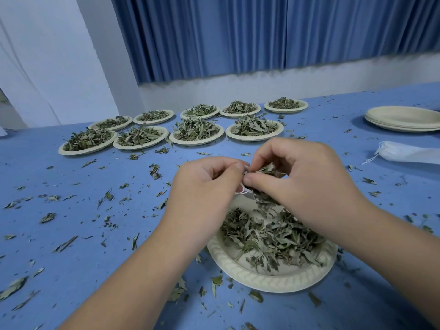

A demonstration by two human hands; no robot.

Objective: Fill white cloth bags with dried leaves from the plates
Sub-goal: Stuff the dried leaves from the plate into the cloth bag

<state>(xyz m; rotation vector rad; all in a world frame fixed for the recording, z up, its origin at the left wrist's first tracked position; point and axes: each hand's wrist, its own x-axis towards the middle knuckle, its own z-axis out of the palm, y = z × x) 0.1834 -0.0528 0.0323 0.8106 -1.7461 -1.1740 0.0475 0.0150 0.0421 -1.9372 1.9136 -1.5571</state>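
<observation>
Left grip: Your left hand (204,186) was curled shut on the mouth of the small white cloth bag (243,191). Only a sliver of white cloth and cord showed between your hands.
Right grip: Your right hand (302,184) pinched a tuft of grey-green dried leaves (269,169) between thumb and fingertips.
Key relation: The tuft sat just to the right of the bag's mouth, at about the same height. By my reading, your feed ran right to left and was very short.
Bag's axis: The bag was mostly hidden behind your left hand, so you couldn't tell which way it hung.
Below: The round cream paper plate (262,279) with the embossed rim lay under both hands, heaped with leaves. Anything you dropped would likely have landed there.
Open room: The blue desk (95,234) lay open on your left, littered with loose leaf scraps.
Far side: Nine full cream plates (197,139) stood well apart from you.
Right edge: A stack of empty cream plates (404,119) and spare white drawstring bags (409,152) lay nearer your right hand.
</observation>
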